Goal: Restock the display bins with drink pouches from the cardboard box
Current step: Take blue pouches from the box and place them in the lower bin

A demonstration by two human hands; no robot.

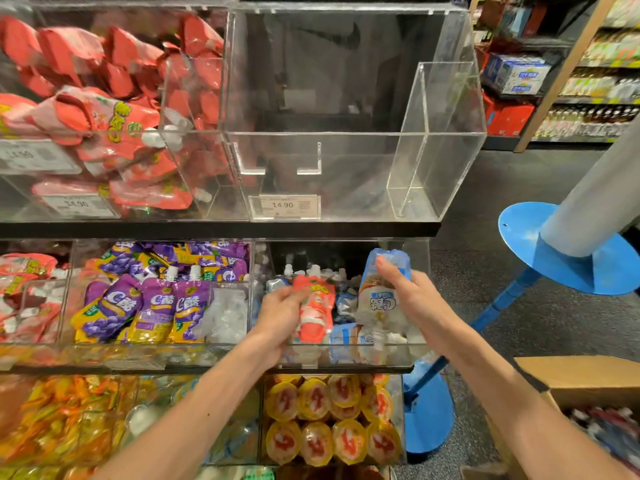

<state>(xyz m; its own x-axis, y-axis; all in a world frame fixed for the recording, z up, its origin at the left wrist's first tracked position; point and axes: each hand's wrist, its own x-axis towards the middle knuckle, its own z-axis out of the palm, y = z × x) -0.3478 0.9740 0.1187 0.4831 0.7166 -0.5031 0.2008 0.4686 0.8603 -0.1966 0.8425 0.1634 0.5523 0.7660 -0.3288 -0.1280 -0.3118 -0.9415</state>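
At the middle shelf's (pixel 221 370) right end, over a clear acrylic bin (pixel 349 358), the left hand (pixel 280 318) curls its fingers round a red spouted drink pouch (pixel 317 315); the right hand (pixel 414 299) pinches an inverted blue-and-white pouch (pixel 379 292).

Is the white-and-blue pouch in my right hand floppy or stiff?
Probably floppy: the white-and-blue pouch hangs crinkled where the right hand grips it. Its glossy film likely slips a little. Laid flat, it shouldn't roll.
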